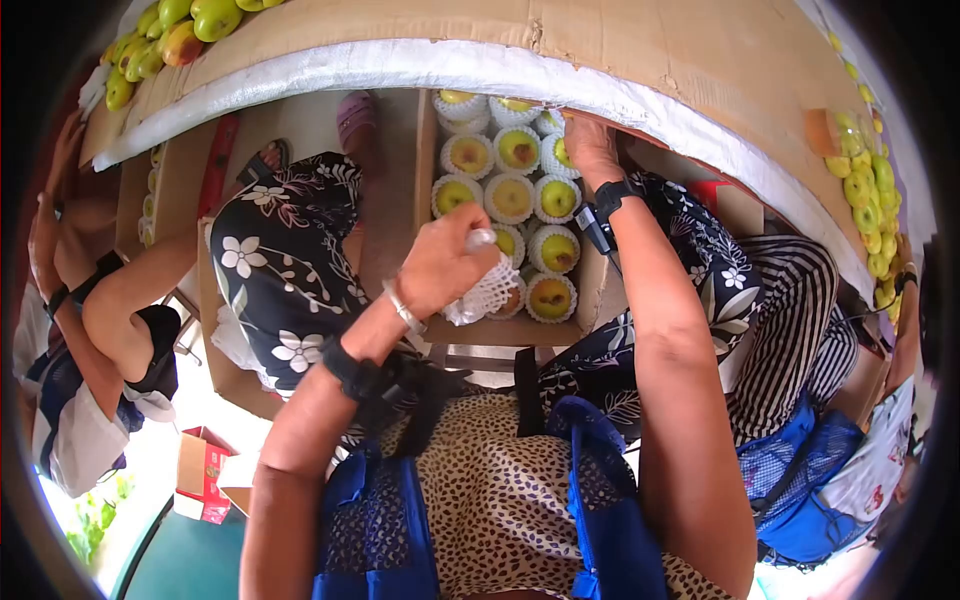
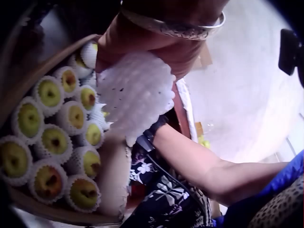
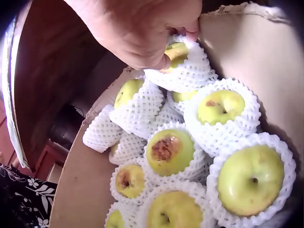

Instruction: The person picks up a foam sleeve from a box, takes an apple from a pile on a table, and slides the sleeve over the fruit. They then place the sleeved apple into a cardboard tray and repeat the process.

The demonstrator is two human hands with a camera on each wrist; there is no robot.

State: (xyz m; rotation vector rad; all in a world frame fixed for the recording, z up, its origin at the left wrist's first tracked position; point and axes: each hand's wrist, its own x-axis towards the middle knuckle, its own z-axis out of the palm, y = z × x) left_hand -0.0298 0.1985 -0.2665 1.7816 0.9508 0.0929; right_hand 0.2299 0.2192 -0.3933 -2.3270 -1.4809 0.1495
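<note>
Green-yellow apples in white foam net sleeves fill a cardboard box (image 1: 427,140) standing between the person's knees. Over its near part, the left hand (image 1: 440,265), with a bangle at the wrist, grips a white foam net sleeve (image 1: 482,292). That foam net (image 2: 135,92) bulges out below the palm in the left wrist view, and no fruit shows through it. At the far right corner of the box, the right hand (image 3: 147,35) pinches a sleeved apple (image 3: 176,56) between thumb and fingers. Brown spots mark several apples, including a sleeved apple (image 3: 166,149) below that hand.
A cardboard-covered shelf with a white-wrapped edge (image 1: 400,68) overhangs the far end of the box. Loose apples (image 1: 190,35) lie on it at left and more apples (image 1: 868,195) at right. Other people sit on both sides. A red carton (image 1: 203,475) stands at lower left.
</note>
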